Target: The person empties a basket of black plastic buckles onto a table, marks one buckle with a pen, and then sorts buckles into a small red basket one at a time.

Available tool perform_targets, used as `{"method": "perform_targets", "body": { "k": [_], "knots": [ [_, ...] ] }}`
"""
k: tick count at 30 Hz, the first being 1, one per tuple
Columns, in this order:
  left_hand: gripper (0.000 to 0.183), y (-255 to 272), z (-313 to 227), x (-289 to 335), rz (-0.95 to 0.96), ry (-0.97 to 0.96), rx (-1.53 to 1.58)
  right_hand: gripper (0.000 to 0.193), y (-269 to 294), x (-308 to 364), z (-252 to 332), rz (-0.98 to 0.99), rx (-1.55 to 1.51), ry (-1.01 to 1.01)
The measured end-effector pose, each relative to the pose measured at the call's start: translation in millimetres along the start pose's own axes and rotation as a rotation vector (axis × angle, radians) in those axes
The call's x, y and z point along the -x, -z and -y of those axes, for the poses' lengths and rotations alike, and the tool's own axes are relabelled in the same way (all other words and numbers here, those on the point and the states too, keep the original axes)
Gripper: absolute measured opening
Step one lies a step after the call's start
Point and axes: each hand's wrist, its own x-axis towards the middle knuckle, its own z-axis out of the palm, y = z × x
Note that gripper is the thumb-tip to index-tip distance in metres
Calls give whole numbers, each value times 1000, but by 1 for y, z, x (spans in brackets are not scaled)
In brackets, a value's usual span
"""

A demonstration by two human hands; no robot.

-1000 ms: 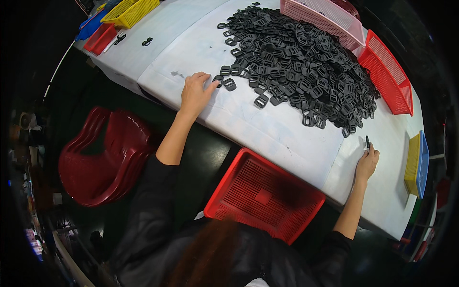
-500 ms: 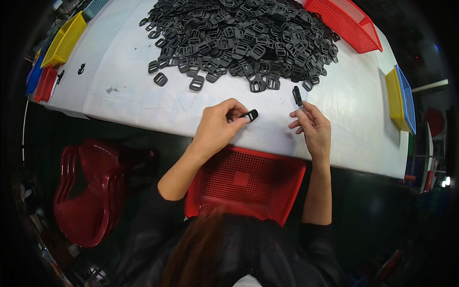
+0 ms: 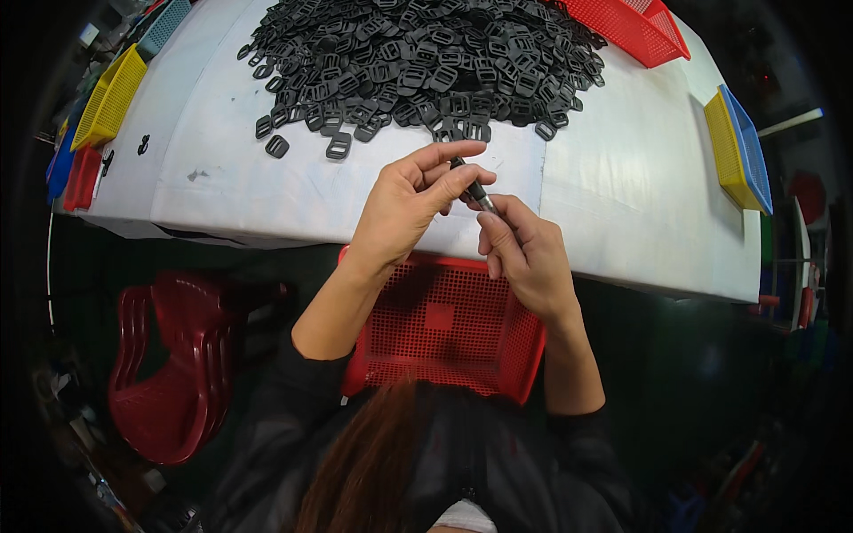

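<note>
My right hand [image 3: 533, 258] holds a black pen [image 3: 485, 202] between thumb and fingers, its dark end tilted up to the left. My left hand [image 3: 400, 209] meets it above the table's front edge, thumb and fingers closed around the pen's dark end, with the index finger stretched out over it. No buckle shows in the left fingers; whether one is hidden there I cannot tell. Just beyond the hands lies a large heap of black plastic strap buckles [image 3: 409, 71], several of them loose along its near edge.
A red perforated basket [image 3: 440, 315] sits below the table edge, under my hands. Another red basket [image 3: 653, 40] is at the far right, a yellow-and-blue pair [image 3: 737, 151] at the right edge. Yellow [image 3: 108, 98] and small red [image 3: 83, 178] bins stand left. Stacked dark red chairs [image 3: 173, 373] are lower left.
My hands have come together: the right hand moved left with the pen, and the left closed on the pen's dark end. The buckle in my left fingers is no longer visible. The view shifted slightly.
</note>
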Motion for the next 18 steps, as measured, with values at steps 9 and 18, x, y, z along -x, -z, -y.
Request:
{"method": "perform_targets", "body": {
  "k": [9, 18],
  "knots": [
    [30, -5, -11, 23, -79, -55, 119, 14, 2, 22, 24, -142, 357, 300],
    [25, 67, -26, 4, -271, -257, 89, 33, 36, 39, -33, -60, -195, -135]
  ]
}}
